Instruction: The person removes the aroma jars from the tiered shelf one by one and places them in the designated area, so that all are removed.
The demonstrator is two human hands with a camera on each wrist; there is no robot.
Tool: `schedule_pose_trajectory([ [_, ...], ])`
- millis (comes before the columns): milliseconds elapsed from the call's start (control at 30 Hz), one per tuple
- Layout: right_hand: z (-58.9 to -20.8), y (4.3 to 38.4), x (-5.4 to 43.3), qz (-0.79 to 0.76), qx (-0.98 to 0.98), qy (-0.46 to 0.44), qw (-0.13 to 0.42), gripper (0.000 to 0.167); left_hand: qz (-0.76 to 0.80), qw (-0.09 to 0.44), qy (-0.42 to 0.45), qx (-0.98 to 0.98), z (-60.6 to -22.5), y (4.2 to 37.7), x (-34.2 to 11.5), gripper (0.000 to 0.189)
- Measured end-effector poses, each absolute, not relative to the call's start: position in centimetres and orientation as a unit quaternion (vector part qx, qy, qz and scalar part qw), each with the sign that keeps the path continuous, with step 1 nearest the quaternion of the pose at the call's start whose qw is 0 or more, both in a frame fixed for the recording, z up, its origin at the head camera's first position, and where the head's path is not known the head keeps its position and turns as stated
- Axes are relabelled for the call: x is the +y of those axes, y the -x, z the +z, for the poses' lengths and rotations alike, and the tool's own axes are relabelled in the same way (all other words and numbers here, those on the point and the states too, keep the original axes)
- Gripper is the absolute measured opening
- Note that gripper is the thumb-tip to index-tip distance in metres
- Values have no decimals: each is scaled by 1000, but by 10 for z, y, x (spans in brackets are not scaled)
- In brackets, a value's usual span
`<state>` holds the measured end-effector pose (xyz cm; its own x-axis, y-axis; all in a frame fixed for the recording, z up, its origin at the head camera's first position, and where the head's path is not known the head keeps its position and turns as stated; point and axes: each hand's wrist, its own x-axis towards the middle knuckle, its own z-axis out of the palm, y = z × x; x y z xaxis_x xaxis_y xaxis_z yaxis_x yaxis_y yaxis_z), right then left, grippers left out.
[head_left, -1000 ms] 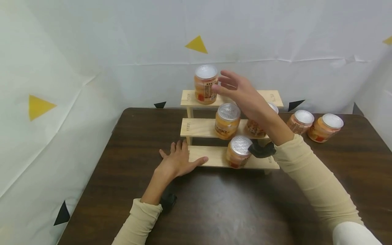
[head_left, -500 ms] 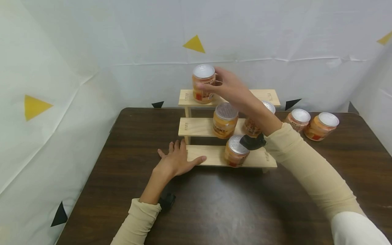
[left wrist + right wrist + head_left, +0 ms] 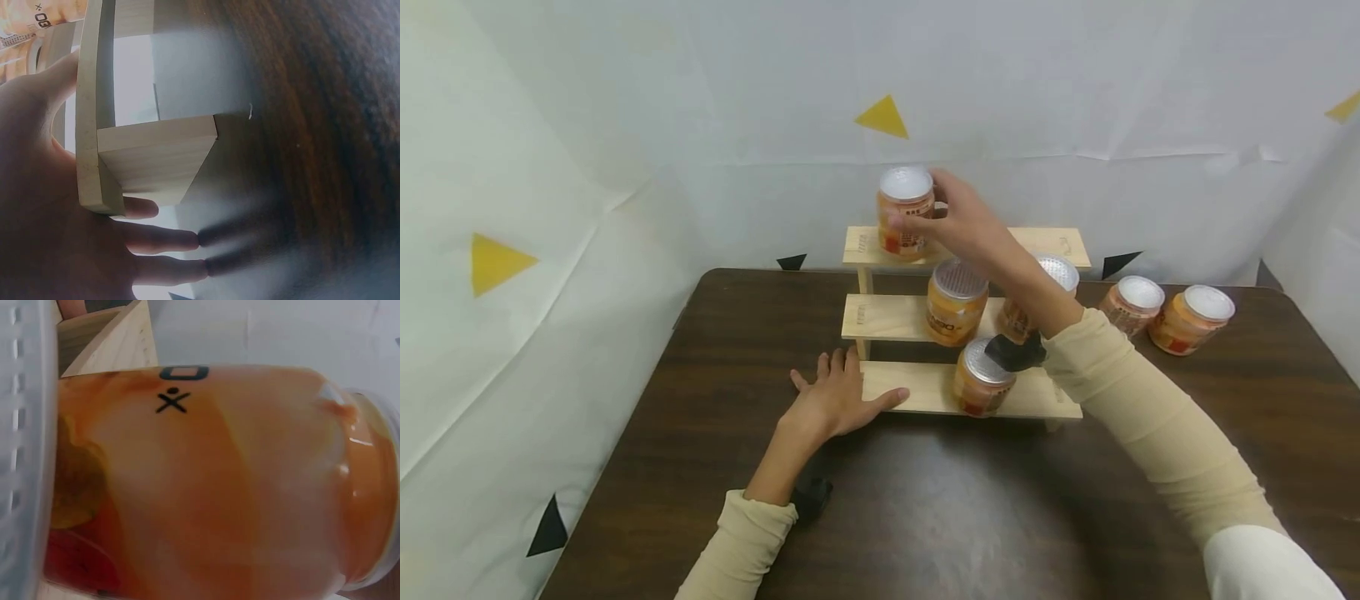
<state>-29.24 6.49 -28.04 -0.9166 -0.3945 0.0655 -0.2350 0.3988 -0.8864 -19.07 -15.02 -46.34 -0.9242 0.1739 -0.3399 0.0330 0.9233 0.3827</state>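
A three-tier wooden shelf stands on the dark table. My right hand holds an orange jar with a silver lid at the left of the top tier, thumb in front and fingers behind. My left hand rests at the left end of the bottom tier, fingers spread. In the left wrist view its thumb lies along the board, and straight fingers extend past the board's end. The right wrist view is filled by a jar beside a ridged lid; the hand's grip is hidden there.
A jar and another jar, partly behind the right forearm, stand on the middle tier. One jar is on the bottom tier. Two jars stand on the table at right. A white sheet hangs behind.
My right hand has moved left from beside the top-tier jar and closed its thumb and fingers around it. The jar stays in about the same spot; my left hand has not moved.
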Motion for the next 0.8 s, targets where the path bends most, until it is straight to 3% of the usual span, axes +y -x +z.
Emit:
schedule_pose_trajectory([
  [267, -279, 285, 84, -528, 831, 170, 35, 69, 184, 196, -62, 961, -475, 190, -146, 163],
  [500, -251, 273, 110, -562, 813, 150, -33, 59, 170, 186, -63, 966, -462, 186, -147, 140],
  [800, -233, 269, 131, -577, 801, 142, -67, 57, 171, 171, -61, 968, -455, 193, -152, 143],
])
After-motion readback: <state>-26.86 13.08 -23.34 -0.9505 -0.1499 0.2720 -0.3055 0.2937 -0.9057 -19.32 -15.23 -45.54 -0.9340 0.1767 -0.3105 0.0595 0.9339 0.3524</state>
